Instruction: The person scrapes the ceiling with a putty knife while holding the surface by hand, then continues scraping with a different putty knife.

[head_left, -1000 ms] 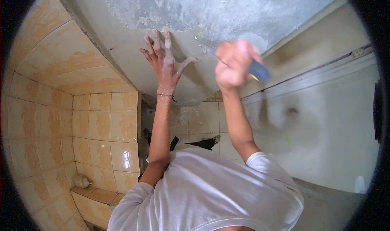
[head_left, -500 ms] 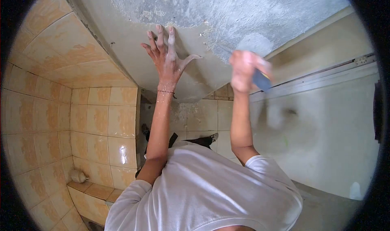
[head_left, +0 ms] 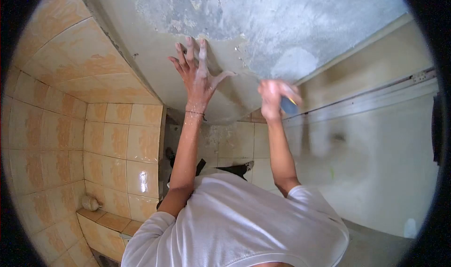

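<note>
My left hand (head_left: 198,81) is spread flat on the painted part of the wall (head_left: 148,65), just below the ragged edge of a bare grey patch (head_left: 272,18). White dust covers its fingers and wrist. To its right, my right hand (head_left: 272,95) is closed around a scraper (head_left: 289,106). The dark blue handle with a bit of yellow sticks out behind the fist. Its blade points left toward the paint below the grey patch, but is smeared by motion, and I cannot tell whether it touches the wall.
Orange-patterned tiles (head_left: 108,140) line the left side, with a round pale object (head_left: 90,202) on a tiled ledge (head_left: 110,221). A white door-like panel (head_left: 366,159) stands at right. Flakes and dust lie on the floor tiles (head_left: 230,137) below.
My right hand has moved slightly left and down the wall with the scraper. The left hand keeps its place on the wall, while the whole view has shifted a little.
</note>
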`<state>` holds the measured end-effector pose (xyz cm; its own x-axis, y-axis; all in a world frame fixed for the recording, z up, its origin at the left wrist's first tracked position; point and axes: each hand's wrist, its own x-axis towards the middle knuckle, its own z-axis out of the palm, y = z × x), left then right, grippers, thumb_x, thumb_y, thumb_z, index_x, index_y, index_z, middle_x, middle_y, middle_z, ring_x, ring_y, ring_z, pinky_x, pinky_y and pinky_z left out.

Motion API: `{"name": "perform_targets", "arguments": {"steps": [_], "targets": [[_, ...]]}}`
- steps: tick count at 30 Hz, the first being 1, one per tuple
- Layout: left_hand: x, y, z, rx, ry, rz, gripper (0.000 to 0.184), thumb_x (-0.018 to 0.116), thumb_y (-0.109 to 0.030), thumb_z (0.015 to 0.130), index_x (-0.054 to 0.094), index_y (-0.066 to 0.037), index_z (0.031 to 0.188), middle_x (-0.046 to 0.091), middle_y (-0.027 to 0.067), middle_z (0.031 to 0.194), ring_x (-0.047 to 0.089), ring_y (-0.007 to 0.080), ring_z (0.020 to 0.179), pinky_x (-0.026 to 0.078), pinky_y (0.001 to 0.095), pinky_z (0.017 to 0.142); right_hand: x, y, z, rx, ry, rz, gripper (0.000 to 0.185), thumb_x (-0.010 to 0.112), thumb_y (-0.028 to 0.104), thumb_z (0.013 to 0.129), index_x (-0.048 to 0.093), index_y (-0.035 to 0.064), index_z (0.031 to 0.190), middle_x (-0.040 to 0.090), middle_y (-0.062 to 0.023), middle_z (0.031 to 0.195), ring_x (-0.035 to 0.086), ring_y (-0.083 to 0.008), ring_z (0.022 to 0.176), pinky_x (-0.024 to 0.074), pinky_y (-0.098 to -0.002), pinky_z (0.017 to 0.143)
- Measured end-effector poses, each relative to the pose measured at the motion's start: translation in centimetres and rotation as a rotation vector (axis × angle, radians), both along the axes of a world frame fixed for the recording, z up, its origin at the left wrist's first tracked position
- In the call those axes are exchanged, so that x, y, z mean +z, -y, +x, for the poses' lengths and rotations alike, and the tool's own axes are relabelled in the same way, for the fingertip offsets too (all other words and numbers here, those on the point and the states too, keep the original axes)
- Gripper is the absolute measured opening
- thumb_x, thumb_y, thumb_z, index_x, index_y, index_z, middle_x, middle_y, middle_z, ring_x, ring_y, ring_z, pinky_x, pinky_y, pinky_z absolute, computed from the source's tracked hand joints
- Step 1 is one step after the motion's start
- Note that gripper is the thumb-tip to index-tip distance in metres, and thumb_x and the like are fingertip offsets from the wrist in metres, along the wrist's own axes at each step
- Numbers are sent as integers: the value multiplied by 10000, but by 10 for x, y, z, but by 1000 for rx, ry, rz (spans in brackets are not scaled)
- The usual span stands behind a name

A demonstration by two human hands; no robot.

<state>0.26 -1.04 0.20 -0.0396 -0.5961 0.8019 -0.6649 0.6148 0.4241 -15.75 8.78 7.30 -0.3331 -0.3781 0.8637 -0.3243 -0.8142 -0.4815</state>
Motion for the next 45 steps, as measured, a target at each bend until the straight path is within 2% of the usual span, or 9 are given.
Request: {"name": "perform_targets", "arguments": {"steps": [13, 15, 23, 24, 27, 33, 39, 42, 45], "targets": [[-2, -5, 2, 37, 67, -15, 1280, 871, -654, 677, 272, -112, 1670, 127, 166, 1749, 35, 442, 1605, 34, 676, 1252, 23, -9, -3, 314, 75, -156, 279, 652, -3, 907, 568, 29, 644, 626, -88, 585, 580, -164, 500, 489, -319, 490], [0, -7, 3, 21, 66, 4, 1282, 872, -652, 675, 273, -111, 1670, 127, 164, 1750, 33, 441, 1605, 32, 677, 1251, 22, 9, -3, -147, -227, -71, 287, 671, -9, 888, 541, 33, 636, 626, -62, 576, 581, -158, 491, 474, -296, 497], [1, -7, 2, 30, 63, 11, 1284, 874, -647, 667, 274, -120, 1672, 140, 163, 1749, 45, 439, 1605, 59, 686, 1247, 8, -4, -13, 288, 62, -76, 328, 683, 115, 960, 481, 80, 704, 505, -13, 586, 447, -95, 513, 347, -283, 472], [1, -7, 2, 28, 58, 19, 1285, 874, -648, 666, 273, -121, 1672, 142, 163, 1749, 45, 436, 1606, 55, 685, 1248, 21, 3, 0, -94, -12, -10, 347, 677, 63, 940, 545, 19, 622, 551, -18, 532, 499, -103, 490, 428, -299, 492], [1, -10, 1, 19, 54, 29, 1289, 871, -654, 664, 271, -122, 1673, 142, 163, 1749, 44, 432, 1607, 47, 684, 1249, 8, 36, -1, 94, 51, 368, 372, 642, 66, 982, 436, 102, 674, 452, 13, 571, 383, -70, 515, 299, -286, 457], [-1, -7, 1, 37, 58, 11, 1290, 857, -681, 666, 275, -122, 1672, 144, 167, 1748, 41, 435, 1608, 43, 690, 1246, 68, 2, 27, 344, 158, -165, 394, 518, 110, 997, 367, 135, 634, 281, 38, 513, 272, -111, 415, 289, -310, 414], [-3, -12, -1, 1, 29, 19, 1252, 827, -699, 678, 309, -123, 1662, 157, 151, 1747, 25, 426, 1610, 1, 688, 1248, 38, 30, 35, -60, 161, 23, 424, 620, 173, 1015, 473, 106, 624, 575, -29, 581, 501, -117, 488, 379, -299, 485], [-3, -7, 2, 29, 32, 20, 1255, 826, -698, 677, 305, -124, 1663, 158, 152, 1747, 28, 427, 1609, 4, 689, 1247, 92, -9, 46, 389, 259, -292, 371, 500, 66, 951, 242, 159, 702, 233, 25, 510, 195, -104, 395, 226, -304, 395], [-2, -6, 2, 34, 73, 8, 1292, 846, -690, 672, 266, -117, 1674, 151, 172, 1745, 49, 437, 1607, 36, 697, 1244, 66, 27, 46, -33, 117, -147, 318, 474, 118, 956, 266, 167, 721, 239, 27, 505, 173, -95, 405, 202, -286, 403]]}}
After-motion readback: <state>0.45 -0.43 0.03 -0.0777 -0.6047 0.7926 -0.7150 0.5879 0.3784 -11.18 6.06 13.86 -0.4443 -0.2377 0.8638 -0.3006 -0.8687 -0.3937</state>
